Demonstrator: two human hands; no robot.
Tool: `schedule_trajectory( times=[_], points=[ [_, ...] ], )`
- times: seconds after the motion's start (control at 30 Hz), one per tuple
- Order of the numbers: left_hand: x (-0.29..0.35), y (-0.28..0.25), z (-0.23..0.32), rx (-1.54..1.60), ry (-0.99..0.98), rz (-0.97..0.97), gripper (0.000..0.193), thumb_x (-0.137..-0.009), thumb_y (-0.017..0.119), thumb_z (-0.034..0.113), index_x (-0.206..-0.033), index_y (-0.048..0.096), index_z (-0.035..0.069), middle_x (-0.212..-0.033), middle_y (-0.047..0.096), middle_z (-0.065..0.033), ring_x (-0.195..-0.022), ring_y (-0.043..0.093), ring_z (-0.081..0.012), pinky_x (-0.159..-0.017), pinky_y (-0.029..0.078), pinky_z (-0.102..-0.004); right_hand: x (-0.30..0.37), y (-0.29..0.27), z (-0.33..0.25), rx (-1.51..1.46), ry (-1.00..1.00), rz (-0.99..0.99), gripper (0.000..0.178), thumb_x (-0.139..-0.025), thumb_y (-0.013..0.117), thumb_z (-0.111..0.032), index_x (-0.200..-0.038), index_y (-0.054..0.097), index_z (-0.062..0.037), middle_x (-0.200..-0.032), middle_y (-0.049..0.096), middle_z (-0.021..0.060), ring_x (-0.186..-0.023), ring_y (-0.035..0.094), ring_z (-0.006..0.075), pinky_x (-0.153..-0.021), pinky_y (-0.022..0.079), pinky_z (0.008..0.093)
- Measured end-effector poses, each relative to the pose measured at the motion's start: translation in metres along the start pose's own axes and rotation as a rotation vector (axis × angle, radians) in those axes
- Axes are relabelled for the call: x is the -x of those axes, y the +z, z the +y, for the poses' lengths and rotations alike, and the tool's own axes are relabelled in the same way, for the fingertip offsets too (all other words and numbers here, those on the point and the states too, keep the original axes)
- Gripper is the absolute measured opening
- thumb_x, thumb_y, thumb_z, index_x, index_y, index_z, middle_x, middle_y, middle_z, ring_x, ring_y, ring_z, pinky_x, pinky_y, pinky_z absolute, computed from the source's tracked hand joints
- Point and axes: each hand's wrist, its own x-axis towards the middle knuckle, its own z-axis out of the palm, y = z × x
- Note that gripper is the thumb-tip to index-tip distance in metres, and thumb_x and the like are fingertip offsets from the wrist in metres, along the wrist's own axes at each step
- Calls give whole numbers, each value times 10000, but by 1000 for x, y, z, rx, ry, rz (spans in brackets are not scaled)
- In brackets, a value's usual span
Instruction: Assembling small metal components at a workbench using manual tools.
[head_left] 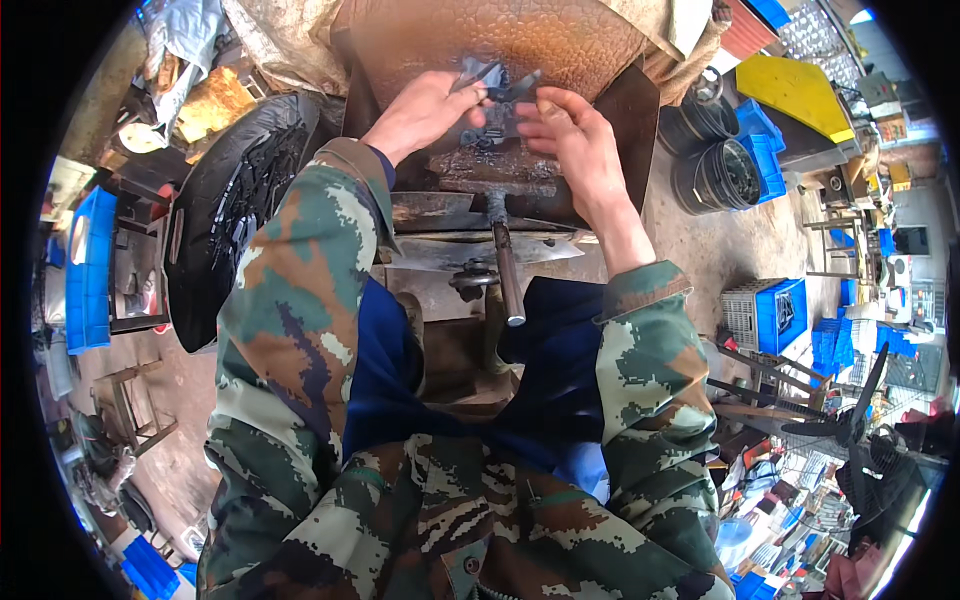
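Note:
My left hand (430, 108) pinches a thin dark metal piece (474, 78) between thumb and fingers, over the middle of a grimy machine bed (490, 172). Just right of it, my right hand (578, 140) has its thumb and forefinger closed on another narrow dark metal piece (524, 84). Its other fingers are slightly blurred. Below both hands sits a dark metal block (487, 135) on the bed. A steel bar handle (508, 270) sticks out from the bed toward me. The exact shape of the held pieces is too small and blurred to tell.
A rusty brown sheet-metal guard (530, 35) rises behind the bed. At left stands a black-lined container (235, 215) full of dark pieces. To the right are black buckets (718, 178), a blue crate (780, 312), a yellow panel (795, 98) and a black fan (855, 425).

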Motion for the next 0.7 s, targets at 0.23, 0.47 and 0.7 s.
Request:
schedule_trajectory(
  times=[0.23,0.47,0.7],
  points=[
    [11,3,51,578,-331,-144,297,-1004,560,317,-1117,654,59,-787,637,-11,-527,360,-26,-460,258,-220,1,18,-8,-416,-93,1,224,-1001,562,-70,-1216,600,-22,-1084,701,61,-943,631,108,-848,514,264],
    [7,-6,48,564,-372,-58,361,-986,575,336,-1131,646,12,-771,668,-29,-483,335,-24,-424,245,-213,2,6,-7,-361,-68,58,202,-1012,555,-104,-1198,609,-45,-1086,708,73,-930,640,113,-837,532,277],
    [4,-15,-14,414,-608,4,318,-1015,458,272,-1155,616,35,-872,539,9,-535,344,-25,-444,240,-216,16,2,-12,-470,61,-15,185,-1044,480,-125,-1202,546,-53,-1072,701,156,-895,721,251,-760,594,327]
  ],
)
